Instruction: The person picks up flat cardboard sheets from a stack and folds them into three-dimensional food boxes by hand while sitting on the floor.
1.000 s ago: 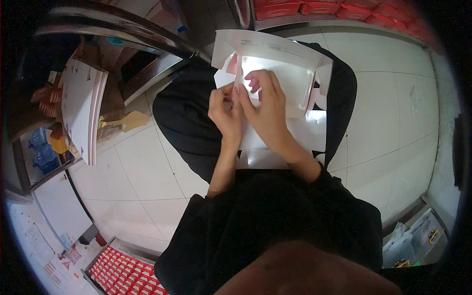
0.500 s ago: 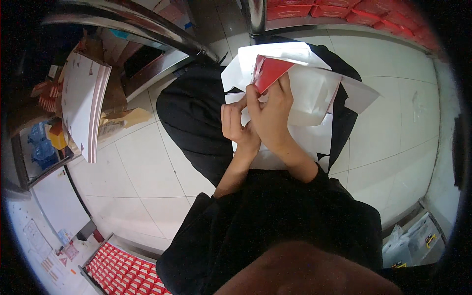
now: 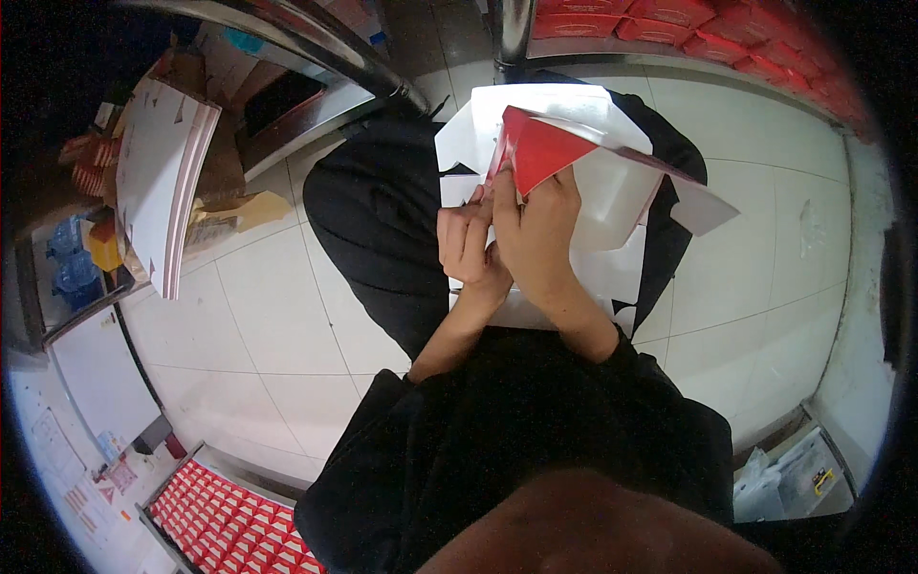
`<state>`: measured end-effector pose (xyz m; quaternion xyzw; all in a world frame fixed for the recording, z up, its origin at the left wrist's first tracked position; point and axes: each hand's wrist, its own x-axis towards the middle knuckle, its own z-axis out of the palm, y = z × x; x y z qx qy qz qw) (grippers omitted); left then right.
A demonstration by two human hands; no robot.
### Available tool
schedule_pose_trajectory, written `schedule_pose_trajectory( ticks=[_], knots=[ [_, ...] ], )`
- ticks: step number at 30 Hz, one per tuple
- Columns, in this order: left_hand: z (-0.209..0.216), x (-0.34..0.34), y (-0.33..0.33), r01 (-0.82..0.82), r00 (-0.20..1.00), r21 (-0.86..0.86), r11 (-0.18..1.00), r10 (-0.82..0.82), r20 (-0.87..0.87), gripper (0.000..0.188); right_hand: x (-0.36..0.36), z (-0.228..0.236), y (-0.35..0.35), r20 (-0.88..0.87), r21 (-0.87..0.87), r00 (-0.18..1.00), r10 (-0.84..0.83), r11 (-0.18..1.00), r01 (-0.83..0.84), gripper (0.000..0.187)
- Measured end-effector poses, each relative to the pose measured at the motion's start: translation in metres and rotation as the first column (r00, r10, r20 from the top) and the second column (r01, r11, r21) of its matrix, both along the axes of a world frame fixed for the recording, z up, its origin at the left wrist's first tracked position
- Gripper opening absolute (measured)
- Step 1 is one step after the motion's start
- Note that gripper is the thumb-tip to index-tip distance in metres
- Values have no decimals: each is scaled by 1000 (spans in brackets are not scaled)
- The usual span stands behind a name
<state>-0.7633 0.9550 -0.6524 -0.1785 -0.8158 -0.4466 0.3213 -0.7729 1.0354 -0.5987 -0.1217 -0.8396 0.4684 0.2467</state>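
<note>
A partly folded cardboard box, white inside [image 3: 612, 196] and red outside, lies tilted over my lap. Its red flap [image 3: 547, 151] stands up above my fingers. At the box's left corner, my left hand [image 3: 470, 244] has its fingers curled round the edge. My right hand [image 3: 538, 225] lies beside it, fingers bent and gripping the same corner under the red flap. The fingertips of both hands are partly hidden. Flat white cardboard blanks [image 3: 617, 273] rest on my thighs beneath the box.
To the left stands a stack of flat white cardboard sheets [image 3: 163, 182] by a brown carton. Rows of red boxes fill a tray [image 3: 225, 521] at lower left, and more red boxes [image 3: 669, 21] sit beyond the metal rail [image 3: 316, 43]. A clear bin [image 3: 789, 478] is at lower right.
The red flap has swung slightly right and shows more of its face. My hands have shifted a little right and down, still at the box's corner. The view has tilted slightly.
</note>
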Motion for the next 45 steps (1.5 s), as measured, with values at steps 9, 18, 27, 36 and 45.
schedule_pose_trajectory(
  ticks=[9,18,27,36,45],
  knots=[
    [6,-3,3,-28,998,7,1000,28,-52,28,7,10,18,1,-466,991,137,877,-121,16],
    [6,0,3,-33,999,53,998,34,-22,25,2,-14,17,-49,-956,986,162,278,-93,28],
    [-7,4,-2,-10,876,314,949,-143,460,42,63,0,42,68,-269,987,144,956,-120,22],
    [32,-54,-34,187,905,115,976,-216,367,50,58,38,118,-9,359,977,-214,911,203,54],
    [25,-18,-49,355,593,322,878,-478,648,42,90,9,87,288,-50,958,-15,998,31,41]
  ],
)
